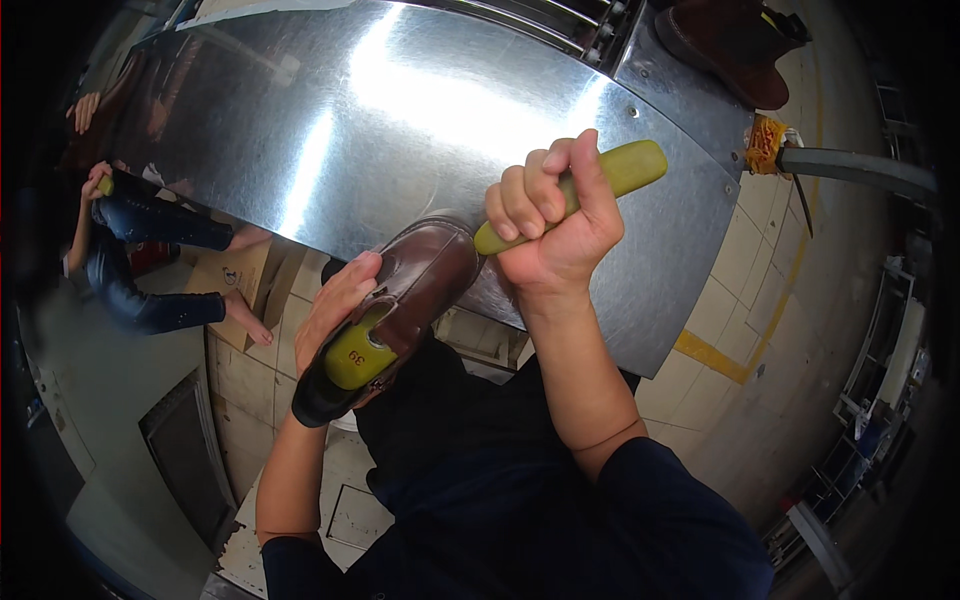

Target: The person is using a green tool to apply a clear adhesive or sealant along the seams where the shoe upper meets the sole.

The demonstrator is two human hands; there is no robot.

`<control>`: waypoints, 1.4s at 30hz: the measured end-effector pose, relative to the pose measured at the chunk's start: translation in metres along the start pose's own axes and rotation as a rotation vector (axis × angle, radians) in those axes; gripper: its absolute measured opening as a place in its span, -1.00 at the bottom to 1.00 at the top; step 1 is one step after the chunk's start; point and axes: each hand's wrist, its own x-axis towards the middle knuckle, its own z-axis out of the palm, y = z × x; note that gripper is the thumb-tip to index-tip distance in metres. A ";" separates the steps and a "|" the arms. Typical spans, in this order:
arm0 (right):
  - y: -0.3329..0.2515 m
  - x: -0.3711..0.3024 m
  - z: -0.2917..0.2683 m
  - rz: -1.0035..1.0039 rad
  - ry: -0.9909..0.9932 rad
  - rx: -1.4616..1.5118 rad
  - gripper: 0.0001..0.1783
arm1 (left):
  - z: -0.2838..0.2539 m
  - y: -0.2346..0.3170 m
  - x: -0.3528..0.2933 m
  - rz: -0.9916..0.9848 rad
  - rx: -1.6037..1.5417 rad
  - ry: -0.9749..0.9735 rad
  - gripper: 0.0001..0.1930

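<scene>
A brown leather boot [418, 268] tilts up from my lap, its toe resting against the near edge of the metal table. My left hand [332, 306] grips it along its left side, the fingers partly hidden behind the upper. Inside the boot's opening sits a yellow-green shoe last [358, 362]. My right hand [556, 210] is wrapped round a yellow-green bar with rounded ends [634, 167]. The bar's lower end meets the boot's toe, or hangs just over it; I cannot tell which.
The shiny metal table [430, 120] spans the front, with metal rollers [560, 25] beyond it. Another brown boot [735, 50] stands at the far right, near a grey curved bar [850, 168]. At left, a co-worker's legs [165, 305] rest by a cardboard box [232, 278].
</scene>
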 end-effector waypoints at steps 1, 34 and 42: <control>0.002 0.000 0.000 -0.012 -0.006 -0.014 -0.62 | 0.000 0.002 0.001 0.020 -0.025 0.043 0.35; 0.019 0.000 0.033 -0.081 -0.543 -0.353 -0.68 | 0.028 0.086 0.081 -0.512 -1.594 1.105 -0.61; -0.019 -0.045 0.003 -0.021 -0.551 -0.266 -0.67 | 0.027 0.111 0.098 -0.386 -1.362 1.144 -0.61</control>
